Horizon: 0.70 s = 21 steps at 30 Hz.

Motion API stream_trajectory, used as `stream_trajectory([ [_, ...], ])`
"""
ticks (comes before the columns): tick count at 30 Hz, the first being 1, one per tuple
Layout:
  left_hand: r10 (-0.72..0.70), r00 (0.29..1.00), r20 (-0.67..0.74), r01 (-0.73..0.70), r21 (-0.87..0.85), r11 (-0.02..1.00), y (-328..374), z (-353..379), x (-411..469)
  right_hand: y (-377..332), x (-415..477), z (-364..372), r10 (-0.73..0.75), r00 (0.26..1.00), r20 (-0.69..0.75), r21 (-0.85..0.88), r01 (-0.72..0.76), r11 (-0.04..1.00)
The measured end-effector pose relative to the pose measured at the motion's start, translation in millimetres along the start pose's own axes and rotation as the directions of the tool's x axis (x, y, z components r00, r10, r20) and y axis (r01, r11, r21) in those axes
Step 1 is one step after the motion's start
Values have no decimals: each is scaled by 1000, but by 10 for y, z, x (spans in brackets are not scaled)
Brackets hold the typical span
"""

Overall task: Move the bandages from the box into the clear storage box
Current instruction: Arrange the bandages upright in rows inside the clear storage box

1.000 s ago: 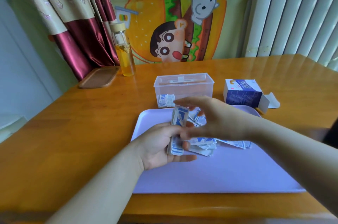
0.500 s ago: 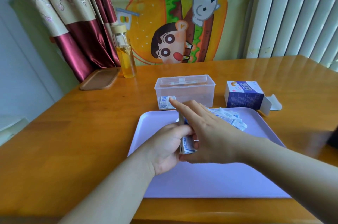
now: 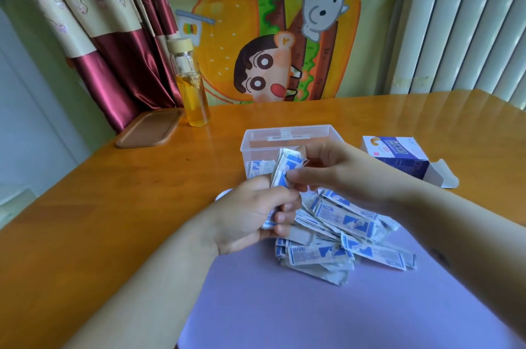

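L hand: left hand [image 3: 247, 217] has its fingers curled round a small upright stack of blue-and-white wrapped bandages [image 3: 286, 167], lower end buried in the palm; reads as a clamp to keep the wrappers squared up
R hand: right hand [image 3: 338, 172] pinches the stack's top edge betw thumb & fingers, prob to align or steady it; neither hand free
Stack position: held up off the tray, just in front of the near wall of the clear rectangular plastic storage box [image 3: 257, 143], so only a short lift over the rim is needed
Loose pile: messy heap of the same bandages [image 3: 341, 223] lies on the flat lilac plastic tray [image 3: 284, 306], under & beside the hands; tray prob there to corral them while they get gathered in batches
Already in: a few wrapped bandages [image 3: 256, 167] show through the clear wall, left side of the box
Source: blue-and-white cardboard box [image 3: 395, 155] lies on its side on the orange-brown wooden surface [image 3: 113, 206], right of the clear box, end flap open; can't tell if anything is left inside
Progress: approx early-mid; most of the lot not yet in
Next: lift stack over rim, lay it beside the ones inside; risk = thin slick wrappers fanning out if the grip loosens
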State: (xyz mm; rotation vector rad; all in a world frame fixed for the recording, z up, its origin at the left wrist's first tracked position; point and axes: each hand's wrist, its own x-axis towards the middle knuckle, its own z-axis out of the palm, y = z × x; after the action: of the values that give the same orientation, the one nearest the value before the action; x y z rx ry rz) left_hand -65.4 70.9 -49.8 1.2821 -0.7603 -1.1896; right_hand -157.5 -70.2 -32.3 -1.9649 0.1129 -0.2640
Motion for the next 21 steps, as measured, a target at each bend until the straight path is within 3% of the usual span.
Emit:
stream_trajectory([
  [2, 73, 992, -103, -66, 67, 996, 85, -43, 109, -20, 119, -31, -25, 996, -80, -62, 20, 998],
  [4, 217, 953, -214, -162, 247, 955, 178, -98, 235, -83, 248, -91, -65, 979, -195, -120, 42, 992],
  [6, 386, 885, -260, -226, 485, 845, 262, -167, 360, -145, 393, -149, -93, 951, -294, -159, 47, 986],
  [8, 504, 821, -268, -260, 611, 748, 305, -228, 486, -158, 559, -189, -77, 929, -361, -153, 23, 988],
  [12, 552, 757, -350, -211, 669, 713, 296, -308, 713, -78, 816, -156, 60, 919, -391, 96, -24, 995],
  [17, 554, 751, -359, -215, 661, 719, 297, -448, 941, 53, 1028, -117, 137, 915, -378, 118, -100, 988],
  [21, 558, 749, -358, -235, 644, 728, 261, -491, 1001, 135, 1110, -90, 116, 907, -404, 86, -89, 992],
])
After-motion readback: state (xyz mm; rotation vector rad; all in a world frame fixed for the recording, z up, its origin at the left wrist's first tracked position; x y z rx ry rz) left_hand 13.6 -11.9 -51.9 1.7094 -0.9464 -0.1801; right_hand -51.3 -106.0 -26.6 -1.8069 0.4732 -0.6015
